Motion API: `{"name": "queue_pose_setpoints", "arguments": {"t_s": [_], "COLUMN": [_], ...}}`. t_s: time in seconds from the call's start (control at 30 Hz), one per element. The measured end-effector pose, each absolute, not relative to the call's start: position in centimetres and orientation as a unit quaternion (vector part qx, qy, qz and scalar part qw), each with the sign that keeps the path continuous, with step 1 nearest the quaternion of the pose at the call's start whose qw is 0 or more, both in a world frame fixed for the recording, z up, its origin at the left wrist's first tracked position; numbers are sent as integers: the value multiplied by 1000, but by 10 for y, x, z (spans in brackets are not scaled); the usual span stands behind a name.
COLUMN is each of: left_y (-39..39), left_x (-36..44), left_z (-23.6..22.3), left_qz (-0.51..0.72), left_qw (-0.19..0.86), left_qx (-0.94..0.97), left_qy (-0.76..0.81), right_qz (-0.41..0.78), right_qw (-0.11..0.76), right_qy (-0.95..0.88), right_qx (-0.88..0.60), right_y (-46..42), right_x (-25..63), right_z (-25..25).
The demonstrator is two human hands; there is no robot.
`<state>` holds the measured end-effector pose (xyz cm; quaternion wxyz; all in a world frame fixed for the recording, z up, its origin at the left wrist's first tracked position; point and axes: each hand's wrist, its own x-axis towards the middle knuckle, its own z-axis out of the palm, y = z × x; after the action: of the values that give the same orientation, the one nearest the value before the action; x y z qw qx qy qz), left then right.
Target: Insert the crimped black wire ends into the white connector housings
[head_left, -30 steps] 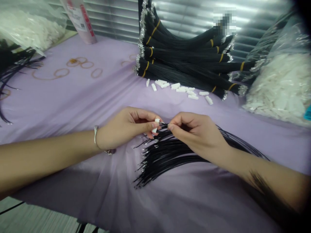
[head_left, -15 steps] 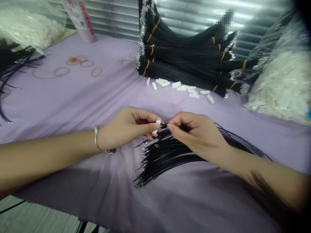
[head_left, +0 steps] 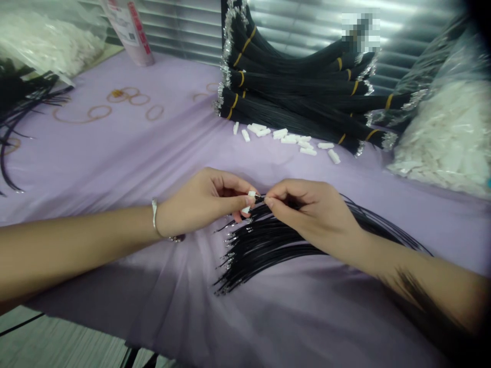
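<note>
My left hand (head_left: 220, 197) pinches a small white plastic connector housing (head_left: 251, 194) between thumb and fingers. Close on its right, my right hand (head_left: 303, 204) is closed on the ends of a few thin black wires (head_left: 260, 198), whose tips point at the housing. Whether the tips sit inside it I cannot tell. Below both hands a fanned-out bunch of black wires (head_left: 268, 232) lies on the purple cloth (head_left: 184, 286), metal terminals at its left end. Further back, several loose white housings (head_left: 290, 138) are scattered on the cloth.
Bundles of black wires (head_left: 291, 97) tied with yellow bands are stacked at the back. A clear bag of white pieces (head_left: 445, 138) stands right, another bag (head_left: 49, 43) back left. Rubber bands (head_left: 140, 97), a pinkish bottle (head_left: 128, 33) and more black wires (head_left: 23, 110) are on the left.
The view has shifted very slightly. Both hands keep their pinch on the housing and the wires, with hardly any movement between them.
</note>
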<state>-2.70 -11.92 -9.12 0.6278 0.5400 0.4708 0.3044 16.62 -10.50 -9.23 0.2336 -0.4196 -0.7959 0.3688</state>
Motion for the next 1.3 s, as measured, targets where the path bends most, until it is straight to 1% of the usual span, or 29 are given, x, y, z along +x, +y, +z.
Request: {"name": "queue_pose_setpoints", "arguments": {"t_s": [0.23,0.47,0.63,0.77,0.83,0.9,1.0,1.03,1.1,1.2,1.3], "left_y": [-120,-122,-120,-121,-122,-123,-122,-122,-120,-117,-116], "left_x": [-24,-24,-27,-31,-33,-33,-33,-32,-31,-31,-31], "left_z": [-89,-93,-98,-100,-100,-100,-98,-97,-95,-95,-98], "left_qz": [289,282,347,376,372,377,393,397,396,378,359], "left_qw": [611,605,640,639,633,623,607,599,575,529,518], "left_qx": [555,567,535,565,587,598,591,587,588,611,625], "left_qy": [484,483,428,362,342,336,358,373,407,452,461], "right_qz": [353,368,356,349,323,261,149,128,122,147,166], "right_qw": [227,229,253,253,259,285,335,337,307,223,176], "right_qy": [-815,-811,-810,-810,-816,-833,-868,-881,-911,-948,-959], "right_qx": [-399,-392,-392,-398,-404,-395,-336,-306,-247,-172,-148], "right_y": [-104,-104,-99,-95,-94,-95,-99,-102,-106,-112,-115], "right_x": [166,162,164,169,171,173,174,173,172,169,167], "right_z": [-96,-99,-95,-93,-93,-93,-90,-88,-85,-84,-85]}}
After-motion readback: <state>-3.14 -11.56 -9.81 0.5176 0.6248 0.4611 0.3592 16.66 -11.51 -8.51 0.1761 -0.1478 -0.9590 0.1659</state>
